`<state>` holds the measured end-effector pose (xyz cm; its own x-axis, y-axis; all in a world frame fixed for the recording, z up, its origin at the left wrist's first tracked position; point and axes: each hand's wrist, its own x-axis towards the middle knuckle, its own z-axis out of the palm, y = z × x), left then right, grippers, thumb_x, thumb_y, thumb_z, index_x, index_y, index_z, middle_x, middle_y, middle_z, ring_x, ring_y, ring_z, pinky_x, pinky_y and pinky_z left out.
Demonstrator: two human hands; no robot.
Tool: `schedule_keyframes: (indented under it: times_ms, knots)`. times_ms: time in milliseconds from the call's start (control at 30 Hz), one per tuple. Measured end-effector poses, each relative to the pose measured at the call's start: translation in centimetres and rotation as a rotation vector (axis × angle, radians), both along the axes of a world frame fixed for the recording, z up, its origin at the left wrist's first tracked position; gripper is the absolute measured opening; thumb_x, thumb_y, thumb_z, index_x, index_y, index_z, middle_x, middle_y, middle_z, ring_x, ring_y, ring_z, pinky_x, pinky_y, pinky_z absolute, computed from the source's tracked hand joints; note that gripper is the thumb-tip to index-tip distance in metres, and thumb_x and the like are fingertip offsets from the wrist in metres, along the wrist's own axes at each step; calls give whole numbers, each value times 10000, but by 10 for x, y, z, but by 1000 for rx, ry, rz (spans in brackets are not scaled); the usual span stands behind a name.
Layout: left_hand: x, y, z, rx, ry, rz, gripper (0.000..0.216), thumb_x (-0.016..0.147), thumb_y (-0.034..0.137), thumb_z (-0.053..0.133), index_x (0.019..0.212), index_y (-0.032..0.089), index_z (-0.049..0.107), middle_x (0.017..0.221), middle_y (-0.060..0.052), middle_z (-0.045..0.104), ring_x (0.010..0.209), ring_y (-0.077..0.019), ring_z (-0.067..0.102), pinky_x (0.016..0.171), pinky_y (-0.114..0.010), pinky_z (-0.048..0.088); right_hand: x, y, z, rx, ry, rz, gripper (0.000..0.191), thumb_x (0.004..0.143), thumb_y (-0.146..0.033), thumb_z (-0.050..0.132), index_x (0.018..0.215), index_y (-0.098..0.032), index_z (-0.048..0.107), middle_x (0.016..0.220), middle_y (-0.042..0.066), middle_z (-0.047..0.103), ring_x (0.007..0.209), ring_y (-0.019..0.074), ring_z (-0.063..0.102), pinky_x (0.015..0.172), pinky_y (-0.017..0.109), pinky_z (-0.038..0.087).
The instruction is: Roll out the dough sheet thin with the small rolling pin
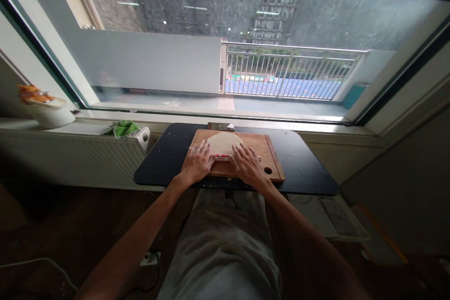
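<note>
A thin, pale dough sheet [225, 142] lies on a wooden cutting board [260, 144], left of the board's centre and toward its far edge. The left hand [198, 158] and the right hand [247, 160] lie palms down with fingers stretched forward, resting over what looks like a rolling pin [222, 157]; its red-and-white label shows in the gap between them.

The dough should be light, soft and floppy — easily stretched or torn, and likely to stick where flour is scant. It would be best lifted with spread fingers beneath its rim, or draped over the pin. The pin is presumably stiff and smooth, best pressed evenly near its two ends.

The board sits around the middle of the black tabletop [305, 164], its near edge just short of the tabletop's near edge. At the tabletop's far edge, a small box [221, 126] stands right behind the board and limits movement that way. The board's round hole is near its near right corner, clear of the dough. Beyond the tabletop's left edge — out of the way — a green cloth [125, 128] lies on a radiator [87, 159].
</note>
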<state>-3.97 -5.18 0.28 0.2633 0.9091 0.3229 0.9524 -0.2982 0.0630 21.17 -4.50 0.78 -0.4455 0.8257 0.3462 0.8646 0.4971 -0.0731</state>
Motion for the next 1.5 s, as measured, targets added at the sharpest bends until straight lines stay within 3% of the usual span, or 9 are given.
schedule_keyframes:
  times_ms: [200, 367, 567, 700, 967, 1100, 1300, 1400, 1500]
  knots:
    - [7, 44, 16, 1, -1, 47, 601, 1174, 439, 330, 1603, 162, 646, 1696, -169, 618, 1657, -340, 477, 1359, -536, 386, -6, 49, 8, -7, -29, -69, 593, 1216, -376, 322, 1729, -157, 525, 1787, 131, 511, 1707, 346, 389, 1389, 590, 327]
    - [13, 60, 26, -25, 0, 113, 506, 1172, 415, 352, 1434, 248, 751, 1540, -132, 744, 1560, -326, 577, 1261, -545, 490, -10, 73, 12, 7, -82, -87, 560, 1190, -351, 445, 1734, -255, 532, 1751, 121, 566, 1664, 342, 467, 1357, 593, 386]
    - [14, 29, 17, 17, -14, 57, 519, 1172, 408, 363, 1447, 240, 769, 1629, -120, 690, 1617, -346, 533, 1326, -568, 422, -6, 44, 4, -5, -2, -79, 579, 1218, -387, 339, 1756, -253, 505, 1748, 102, 566, 1642, 300, 507, 1353, 529, 410]
    - [13, -2, 11, 13, -41, 15, 556, 1182, 427, 354, 1546, 214, 715, 1668, -125, 653, 1655, -350, 490, 1340, -582, 407, -3, 13, 5, 1, 22, -2, 605, 1219, -387, 319, 1737, -150, 521, 1707, 153, 607, 1615, 309, 540, 1362, 511, 389]
    - [4, -37, -6, 50, -34, -45, 580, 1188, 374, 337, 1728, 307, 536, 1795, -45, 508, 1727, -294, 374, 1376, -545, 373, 7, -23, -4, 69, 13, 63, 627, 1205, -369, 318, 1753, -112, 482, 1770, 163, 528, 1711, 317, 390, 1419, 544, 273]
    - [1, -16, -3, 39, -10, -51, 585, 1193, 386, 325, 1720, 259, 545, 1799, -72, 502, 1737, -309, 350, 1412, -570, 311, 3, -4, -4, 63, -13, 45, 643, 1205, -371, 315, 1771, -92, 436, 1797, 182, 482, 1726, 332, 354, 1416, 554, 262]
    - [-1, 31, 1, 5, -43, -99, 522, 1145, 275, 428, 1607, 309, 669, 1725, -60, 604, 1692, -307, 438, 1405, -578, 326, -4, 39, -7, 54, -5, 30, 606, 1181, -310, 387, 1746, -105, 470, 1768, 216, 518, 1701, 365, 377, 1372, 603, 301]
    - [-4, 51, 3, 19, -171, -96, 490, 1124, 258, 474, 1563, 285, 690, 1681, -71, 650, 1648, -315, 500, 1395, -599, 343, 0, 51, -11, 82, -1, 107, 509, 1163, -317, 489, 1637, -169, 601, 1665, 194, 627, 1626, 369, 450, 1347, 590, 323]
    - [-15, 71, 9, 152, -454, 35, 444, 1133, 298, 487, 1524, 234, 687, 1587, -123, 718, 1546, -310, 608, 1311, -537, 477, 10, 62, -10, 120, -18, 156, 362, 1143, -276, 554, 1467, -214, 703, 1500, 177, 705, 1468, 362, 545, 1313, 576, 342]
